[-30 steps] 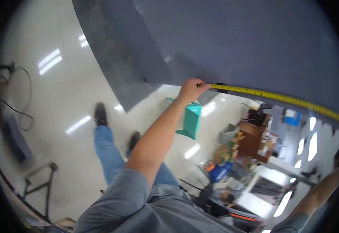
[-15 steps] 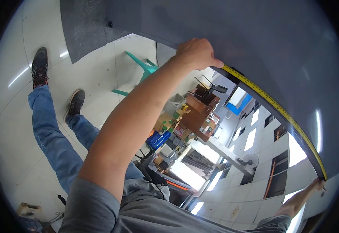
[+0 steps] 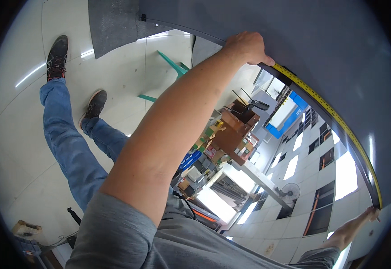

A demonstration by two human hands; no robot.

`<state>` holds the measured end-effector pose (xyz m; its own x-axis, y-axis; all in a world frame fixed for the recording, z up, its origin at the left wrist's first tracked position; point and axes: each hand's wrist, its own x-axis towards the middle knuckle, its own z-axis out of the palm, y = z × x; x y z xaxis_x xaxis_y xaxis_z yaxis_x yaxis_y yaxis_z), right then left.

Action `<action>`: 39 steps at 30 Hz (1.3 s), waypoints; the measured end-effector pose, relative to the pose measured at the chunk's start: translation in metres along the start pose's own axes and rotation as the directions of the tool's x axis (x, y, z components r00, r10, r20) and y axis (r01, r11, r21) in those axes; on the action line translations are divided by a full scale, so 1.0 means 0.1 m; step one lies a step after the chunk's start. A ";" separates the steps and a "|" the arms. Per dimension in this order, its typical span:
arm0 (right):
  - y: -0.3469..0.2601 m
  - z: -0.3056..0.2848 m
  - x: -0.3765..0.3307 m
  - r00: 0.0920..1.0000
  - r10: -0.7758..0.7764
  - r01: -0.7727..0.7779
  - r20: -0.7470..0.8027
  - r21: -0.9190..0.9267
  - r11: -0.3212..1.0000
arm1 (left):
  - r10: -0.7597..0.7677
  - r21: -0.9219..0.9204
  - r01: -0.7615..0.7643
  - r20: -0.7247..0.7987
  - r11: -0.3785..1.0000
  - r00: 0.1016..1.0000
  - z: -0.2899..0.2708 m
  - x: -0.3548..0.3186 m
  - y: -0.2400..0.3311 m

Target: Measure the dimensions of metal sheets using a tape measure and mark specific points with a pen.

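Yellow measuring tape [image 3: 334, 114] pinched at its left end under the thumb, the left hand [image 3: 248, 47] and the right hand [image 3: 370, 214], its grip unclear, should keep it taut and flush along the grey panel's [image 3: 330, 40] edge.

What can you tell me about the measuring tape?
The measuring tape is a narrow yellow strip with black markings, drawn out along the lower edge of the large grey panel. It looks thin and smooth; its material is unclear. In this fisheye view it curves down to the right. The left hand touches its upper end; the right hand is at its lower end.
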<state>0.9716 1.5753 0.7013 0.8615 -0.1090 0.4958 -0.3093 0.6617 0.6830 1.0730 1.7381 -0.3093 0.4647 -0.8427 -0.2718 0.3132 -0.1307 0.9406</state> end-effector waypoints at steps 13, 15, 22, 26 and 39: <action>-0.08 0.34 -0.19 0.986 0.121 -0.125 0.113 0.027 0.992 | 0.034 0.086 -0.029 -0.062 0.996 0.997 0.12 0.06 0.11; 0.03 0.20 0.35 0.995 0.096 -0.096 0.038 0.018 0.995 | 0.024 0.018 -0.023 -0.085 1.000 0.996 0.08 -0.03 -0.17; 0.10 0.47 0.19 0.997 0.065 -0.064 0.041 -0.012 0.998 | 0.014 0.023 -0.012 -0.080 1.000 0.997 0.07 0.01 -0.06; 0.10 0.46 0.13 0.998 0.044 -0.043 0.034 -0.037 0.998 | 0.007 0.017 -0.006 -0.067 1.000 0.998 0.06 0.00 -0.02; -0.07 0.21 0.11 0.993 0.056 -0.051 0.102 -0.049 0.997 | 0.015 0.037 -0.014 -0.032 0.999 0.999 0.07 0.04 -0.01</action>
<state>0.9752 1.5541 0.7129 0.7973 -0.1473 0.5854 -0.3327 0.7020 0.6297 1.0686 1.7316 -0.3100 0.4958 -0.8273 -0.2641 0.2762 -0.1381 0.9511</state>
